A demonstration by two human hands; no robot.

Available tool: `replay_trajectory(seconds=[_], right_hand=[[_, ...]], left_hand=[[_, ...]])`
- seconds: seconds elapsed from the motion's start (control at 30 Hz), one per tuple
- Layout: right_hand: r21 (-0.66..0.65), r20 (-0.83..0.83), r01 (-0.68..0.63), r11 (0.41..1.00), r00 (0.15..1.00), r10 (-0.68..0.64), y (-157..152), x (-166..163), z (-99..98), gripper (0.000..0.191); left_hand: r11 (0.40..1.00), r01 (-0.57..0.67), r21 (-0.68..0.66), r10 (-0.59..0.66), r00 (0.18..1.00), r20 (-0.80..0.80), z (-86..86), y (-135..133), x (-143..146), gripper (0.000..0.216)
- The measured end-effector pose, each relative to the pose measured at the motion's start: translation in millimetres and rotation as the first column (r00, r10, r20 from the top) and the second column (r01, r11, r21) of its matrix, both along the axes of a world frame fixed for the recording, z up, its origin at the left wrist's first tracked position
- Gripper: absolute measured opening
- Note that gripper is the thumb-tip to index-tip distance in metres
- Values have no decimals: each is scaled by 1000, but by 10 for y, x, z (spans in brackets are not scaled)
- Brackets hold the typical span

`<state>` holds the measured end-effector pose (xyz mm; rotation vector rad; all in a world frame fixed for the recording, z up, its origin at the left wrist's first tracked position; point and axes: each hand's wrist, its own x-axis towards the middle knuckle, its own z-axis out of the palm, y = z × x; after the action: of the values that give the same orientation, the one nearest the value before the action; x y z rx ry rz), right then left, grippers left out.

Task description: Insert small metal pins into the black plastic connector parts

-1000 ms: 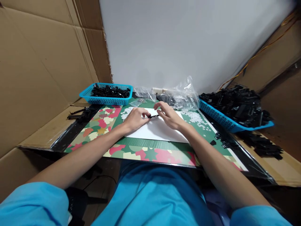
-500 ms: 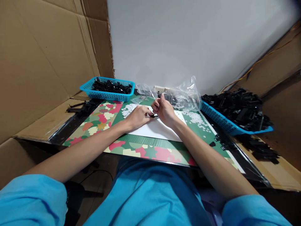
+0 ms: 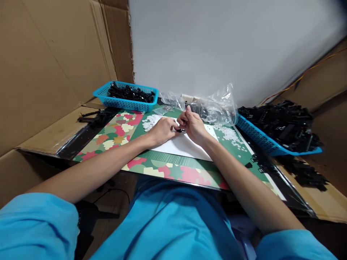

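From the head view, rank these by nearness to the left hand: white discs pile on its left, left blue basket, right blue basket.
From the left hand:
1. White discs pile, just beyond it.
2. Left blue basket, far left corner.
3. Right blue basket, across the mat.

You are working under soft, even indoor light that is falling from above and in front, leaving the grey wall [image 3: 217,47] bright and nearly shadowless. Your hands are casting only a faint shadow on the white sheet [image 3: 184,146]. The clear plastic bag [image 3: 217,106] is catching small glints of glare. Under the desk [image 3: 173,173] everything is sinking into darkness. The wide lens is bending the cardboard [image 3: 48,65] and stretching your blue sleeves, and the far right edge is smearing slightly.
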<state>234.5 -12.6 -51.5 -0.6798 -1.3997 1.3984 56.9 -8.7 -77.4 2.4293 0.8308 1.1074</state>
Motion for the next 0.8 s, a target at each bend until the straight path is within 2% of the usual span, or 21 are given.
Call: replay_trajectory(seconds=[0.17,0.4,0.63,0.8], right_hand=[[23,41,18,1000,999,-19,-2,-32,-15,73],[17,111,1,1000,994,-3,41,-13,13,74],[69,118,12,998,993,-20,73,-8,-11,75],[89,143,56,994,987,-68,76,-23,-30,75]], left_hand=[[999,-21,-31,21,1000,2,-9,-4,-4,12],[1000,-17,-5,17,1000,-16,-11,-7,19,16],[998,51,-29,-50,998,33,-25,1,31,19],[999,38,-30,-37,999,36,-42,16,32,18]])
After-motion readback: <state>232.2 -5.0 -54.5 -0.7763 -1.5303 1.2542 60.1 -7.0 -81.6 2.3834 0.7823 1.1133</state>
